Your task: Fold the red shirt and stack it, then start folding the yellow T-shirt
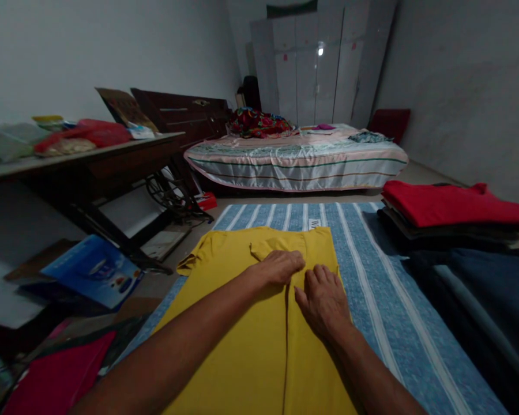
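A yellow shirt (242, 346) lies spread on a blue and white striped mat (384, 300), with its sides folded in to a seam down the middle. My left hand (279, 267) rests on the shirt near its upper part, fingers curled and pressed on the cloth. Just to its right, my right hand (324, 300) lies flat on the shirt with fingers stretched out. One short sleeve (190, 262) sticks out at the shirt's left edge.
A stack of folded clothes topped by a red one (450, 203) sits at the right, with dark blue cloth (480, 300) beside it. A table (90, 158) with clutter stands at the left, a bed (298, 158) behind. Red cloth (56, 377) lies at bottom left.
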A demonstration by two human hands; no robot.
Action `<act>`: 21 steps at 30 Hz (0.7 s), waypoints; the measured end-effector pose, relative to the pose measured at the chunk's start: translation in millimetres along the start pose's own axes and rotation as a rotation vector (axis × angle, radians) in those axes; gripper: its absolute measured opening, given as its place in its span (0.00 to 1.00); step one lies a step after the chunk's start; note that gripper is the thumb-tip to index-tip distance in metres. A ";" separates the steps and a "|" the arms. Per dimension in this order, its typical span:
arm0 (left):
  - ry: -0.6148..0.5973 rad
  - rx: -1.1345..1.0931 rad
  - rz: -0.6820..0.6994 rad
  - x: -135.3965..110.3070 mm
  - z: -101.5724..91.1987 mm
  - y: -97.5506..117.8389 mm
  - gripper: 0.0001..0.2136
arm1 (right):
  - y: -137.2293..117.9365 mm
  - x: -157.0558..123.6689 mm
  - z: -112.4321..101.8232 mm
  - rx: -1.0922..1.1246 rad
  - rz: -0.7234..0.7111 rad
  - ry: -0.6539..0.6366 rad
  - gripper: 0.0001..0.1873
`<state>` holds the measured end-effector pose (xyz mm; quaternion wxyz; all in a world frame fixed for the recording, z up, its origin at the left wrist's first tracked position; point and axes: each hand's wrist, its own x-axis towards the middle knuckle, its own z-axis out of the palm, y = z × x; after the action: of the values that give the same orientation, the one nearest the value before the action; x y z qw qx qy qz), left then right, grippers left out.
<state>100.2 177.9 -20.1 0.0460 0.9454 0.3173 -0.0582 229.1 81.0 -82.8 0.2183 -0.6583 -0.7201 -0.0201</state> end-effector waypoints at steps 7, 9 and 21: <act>0.048 0.082 -0.136 -39.5 -6.8 -9.1 0.07 | -1.4 0.1 -3.4 0.030 0.013 -0.017 0.15; 0.067 0.067 -0.161 -59.2 -0.2 -11.6 0.07 | -1.4 -0.3 -2.6 0.032 0.016 -0.006 0.16; 0.472 -0.590 -0.688 -71.3 28.5 -1.7 0.13 | 1.1 -1.5 0.2 0.025 -0.014 0.010 0.18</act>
<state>40.4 133.3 -38.4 0.2161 0.7204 0.6149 0.2370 230.2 79.8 -83.8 0.2299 -0.6505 -0.7237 -0.0158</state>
